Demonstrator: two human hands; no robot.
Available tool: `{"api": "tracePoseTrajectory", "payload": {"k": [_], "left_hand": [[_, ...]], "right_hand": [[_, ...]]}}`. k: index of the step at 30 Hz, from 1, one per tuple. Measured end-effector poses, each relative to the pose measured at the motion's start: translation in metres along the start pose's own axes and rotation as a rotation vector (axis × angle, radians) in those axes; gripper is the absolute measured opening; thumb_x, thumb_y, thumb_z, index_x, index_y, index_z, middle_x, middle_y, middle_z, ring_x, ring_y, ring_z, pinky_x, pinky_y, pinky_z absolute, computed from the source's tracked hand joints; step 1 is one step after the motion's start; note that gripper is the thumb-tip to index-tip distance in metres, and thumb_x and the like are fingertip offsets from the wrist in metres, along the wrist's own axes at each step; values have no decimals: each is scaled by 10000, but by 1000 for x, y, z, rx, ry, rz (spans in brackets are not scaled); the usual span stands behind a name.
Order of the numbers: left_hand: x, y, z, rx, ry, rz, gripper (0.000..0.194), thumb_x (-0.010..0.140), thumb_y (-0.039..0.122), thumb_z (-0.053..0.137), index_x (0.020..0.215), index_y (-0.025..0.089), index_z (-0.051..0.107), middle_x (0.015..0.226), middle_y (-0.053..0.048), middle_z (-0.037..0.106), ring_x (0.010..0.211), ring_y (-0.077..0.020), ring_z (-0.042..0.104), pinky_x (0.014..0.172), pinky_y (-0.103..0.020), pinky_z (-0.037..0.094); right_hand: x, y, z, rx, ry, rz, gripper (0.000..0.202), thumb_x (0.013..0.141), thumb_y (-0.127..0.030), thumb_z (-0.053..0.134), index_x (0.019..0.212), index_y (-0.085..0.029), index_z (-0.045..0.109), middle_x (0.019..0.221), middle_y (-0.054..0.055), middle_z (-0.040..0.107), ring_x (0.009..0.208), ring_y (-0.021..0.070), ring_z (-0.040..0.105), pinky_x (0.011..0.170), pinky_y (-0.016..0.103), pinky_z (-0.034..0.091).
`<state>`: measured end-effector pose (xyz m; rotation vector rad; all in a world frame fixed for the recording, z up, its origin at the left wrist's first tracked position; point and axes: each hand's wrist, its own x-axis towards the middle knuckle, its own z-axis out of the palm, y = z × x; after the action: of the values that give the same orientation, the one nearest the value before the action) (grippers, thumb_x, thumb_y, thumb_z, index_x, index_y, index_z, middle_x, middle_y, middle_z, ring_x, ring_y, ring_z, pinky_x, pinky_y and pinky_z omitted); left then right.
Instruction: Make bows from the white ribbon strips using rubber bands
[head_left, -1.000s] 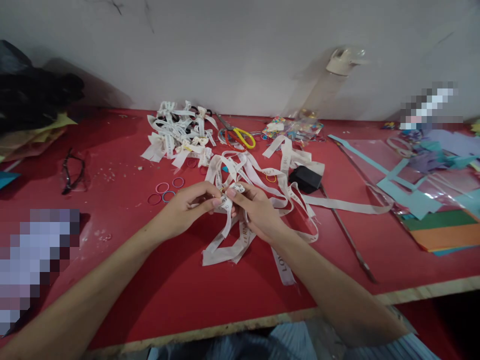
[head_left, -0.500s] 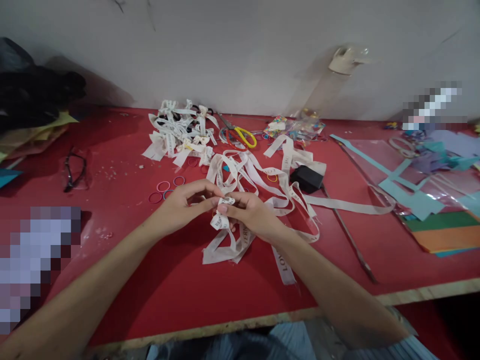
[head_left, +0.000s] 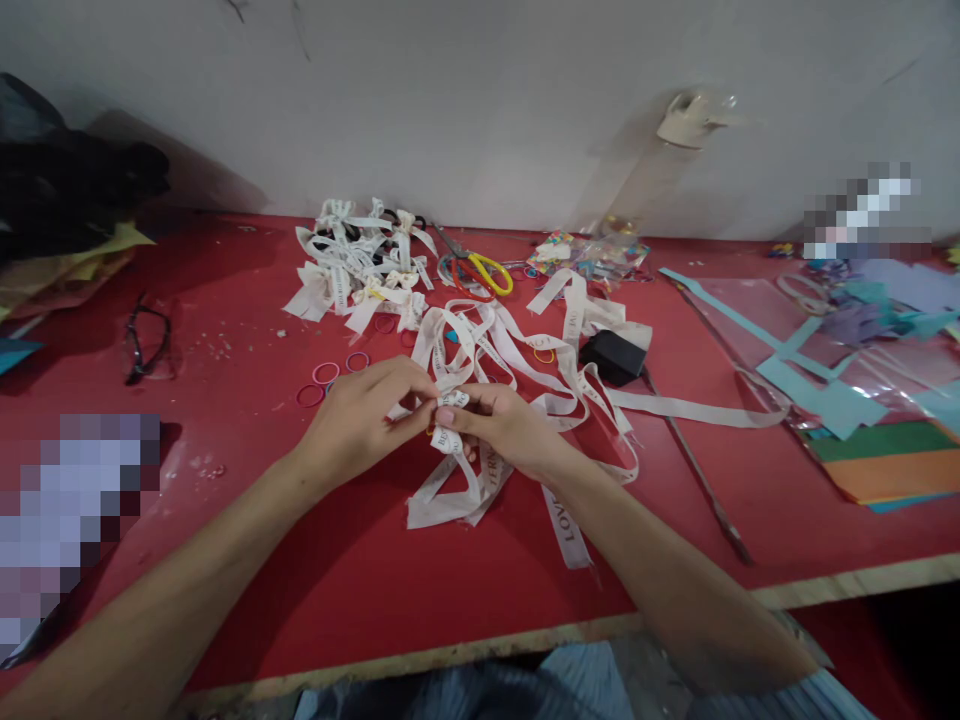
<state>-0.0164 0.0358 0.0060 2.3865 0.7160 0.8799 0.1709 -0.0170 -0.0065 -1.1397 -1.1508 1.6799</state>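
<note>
A white printed ribbon [head_left: 448, 440] is bunched between my two hands above the red table. My left hand [head_left: 375, 405] pinches its upper left side, thumb and fingers pressed together. From the right, my right hand [head_left: 499, 425] grips the same bunch, thumb on top and fingers curled beneath. A bit of yellow, perhaps an elastic band, shows at the fold; the rest is hidden by my fingers. Below my hands hangs a loop of ribbon [head_left: 442, 505] with printed letters. More loose ribbon [head_left: 555, 385] lies tangled just behind and to the right.
Tied ribbon pieces [head_left: 360, 260] are heaped at the back, beside yellow-and-red-handled scissors [head_left: 484, 275]. Coloured elastic bands [head_left: 326, 373] lie left of my hands. To the right are a black block [head_left: 615, 357], a thin rod [head_left: 697, 470] and coloured sheets [head_left: 892, 460]. Glasses [head_left: 146, 335] rest at left.
The short printed ribbon end below my fingers has swung slightly right and turned. My left hand has shifted a little, its fingers more closed over the bunch. My right hand stays nearly in place.
</note>
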Motion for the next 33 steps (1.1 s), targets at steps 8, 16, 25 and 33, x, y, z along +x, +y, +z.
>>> {"api": "tracePoseTrajectory", "payload": {"k": [8, 16, 25, 33], "left_hand": [[1, 3, 2, -90, -77, -150, 126, 910, 279, 531, 903, 188, 617, 820, -18, 685, 708, -126, 620, 674, -219, 480], [-2, 0, 4, 256, -75, -43, 205, 936, 245, 446, 903, 198, 643, 901, -58, 718, 821, -195, 646, 688, -287, 436], [0, 10, 1, -271, 35, -279, 145, 905, 328, 555, 912, 186, 582, 848, -20, 631, 751, -126, 596, 680, -225, 485], [8, 10, 1, -434, -133, -408, 213, 830, 376, 638, 780, 172, 605, 748, -6, 611, 673, -120, 563, 608, -224, 456]], "right_hand": [[-1, -2, 2, 40, 16, -14, 276, 704, -393, 785, 752, -167, 633, 550, -67, 590, 441, 55, 522, 459, 174, 454], [2, 1, 0, 15, 25, -31, 275, 716, -391, 772, 773, -157, 640, 572, -71, 600, 445, 43, 534, 465, 157, 448], [4, 5, 1, 157, 127, -88, 278, 747, -441, 747, 757, -185, 640, 613, -43, 611, 517, 74, 575, 555, 200, 514], [3, 0, -1, 52, 229, -150, 301, 792, -453, 706, 692, -187, 611, 588, -36, 613, 514, 72, 560, 523, 187, 464]]}}
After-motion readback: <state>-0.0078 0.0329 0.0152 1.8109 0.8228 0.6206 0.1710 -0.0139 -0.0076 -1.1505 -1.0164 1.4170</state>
